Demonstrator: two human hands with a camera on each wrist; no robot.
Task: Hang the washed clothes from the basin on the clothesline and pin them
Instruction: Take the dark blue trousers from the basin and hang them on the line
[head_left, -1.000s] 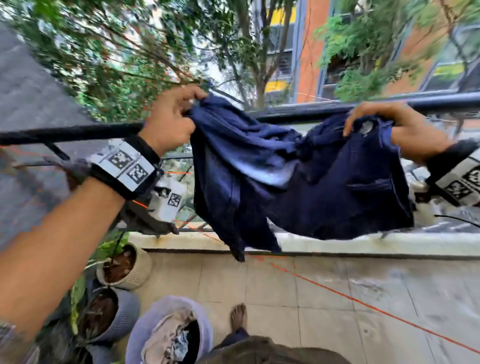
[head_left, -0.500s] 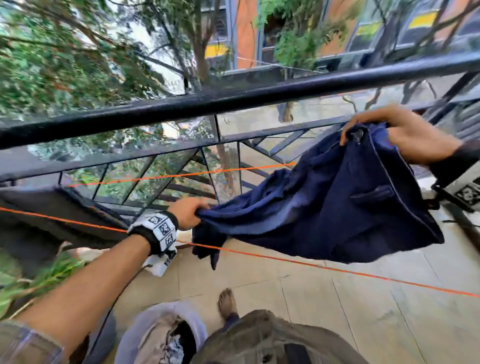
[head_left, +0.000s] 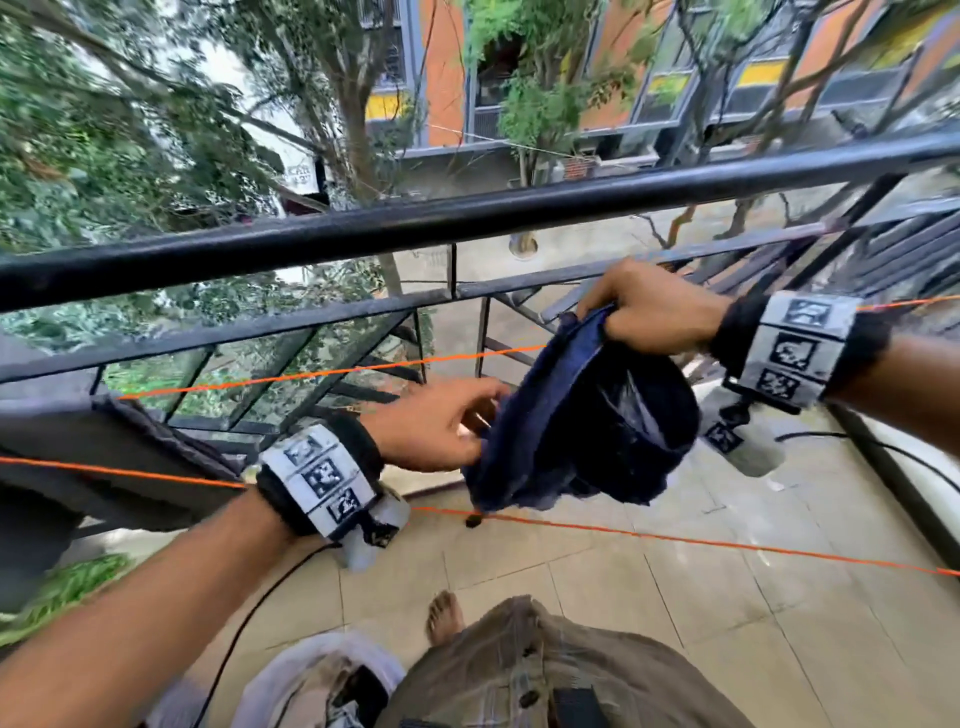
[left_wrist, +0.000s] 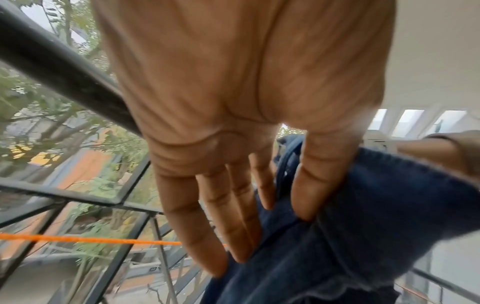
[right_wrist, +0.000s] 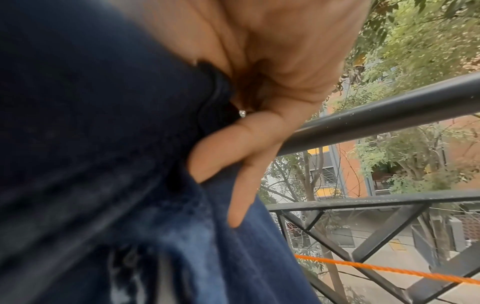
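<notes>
A dark blue denim garment (head_left: 582, 415) hangs bunched between my hands, just above the near orange clothesline (head_left: 727, 543). My right hand (head_left: 602, 317) grips its top edge with curled fingers. My left hand (head_left: 491, 410) pinches its left edge, lower down. In the left wrist view the left hand (left_wrist: 270, 232) has its thumb pressed into the denim (left_wrist: 363, 226) and its long fingers on the other side of a fold. The right wrist view shows right-hand fingers (right_wrist: 233, 164) bent over the denim (right_wrist: 103, 144). A pale basin (head_left: 280, 670) with more clothes sits at my feet.
A black balcony railing (head_left: 467, 223) runs across in front, with a second orange line (head_left: 332, 371) close behind the hands. A dark cloth (head_left: 130, 457) lies draped at the left. My bare foot (head_left: 444, 616) stands on the tiled floor beside the basin.
My left hand has risen and moved right toward the right hand, so the spread-out garment is now bunched. The right hand has turned and dropped slightly.
</notes>
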